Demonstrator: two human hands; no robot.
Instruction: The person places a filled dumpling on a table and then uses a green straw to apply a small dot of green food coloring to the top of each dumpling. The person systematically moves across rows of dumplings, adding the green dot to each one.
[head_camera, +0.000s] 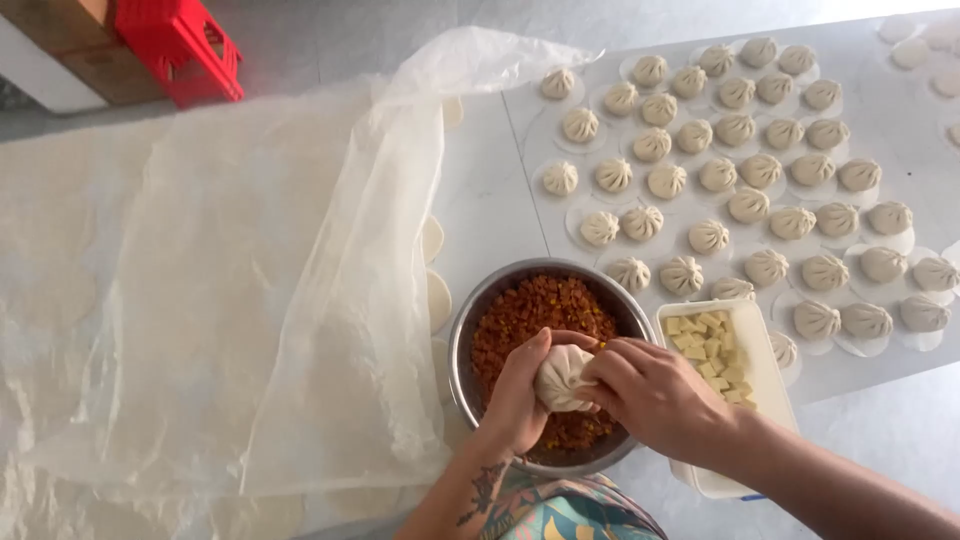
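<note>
Midway, the left hand (515, 390) cups a half-pleated dumpling (562, 378) over the filling bowl (470, 310) as right-hand fingers (612, 362) apparently pinch it shut; rows of finished dumplings (740, 160) fill the surface's far right corner.

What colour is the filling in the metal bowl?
Reddish-orange filling with yellow bits, in the metal bowl; head view.

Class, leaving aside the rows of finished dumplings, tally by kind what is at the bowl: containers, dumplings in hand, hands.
Metal bowl: 1
White tray: 1
Dumpling: 1
Hands: 2, left hand and right hand
Total: 5
</note>
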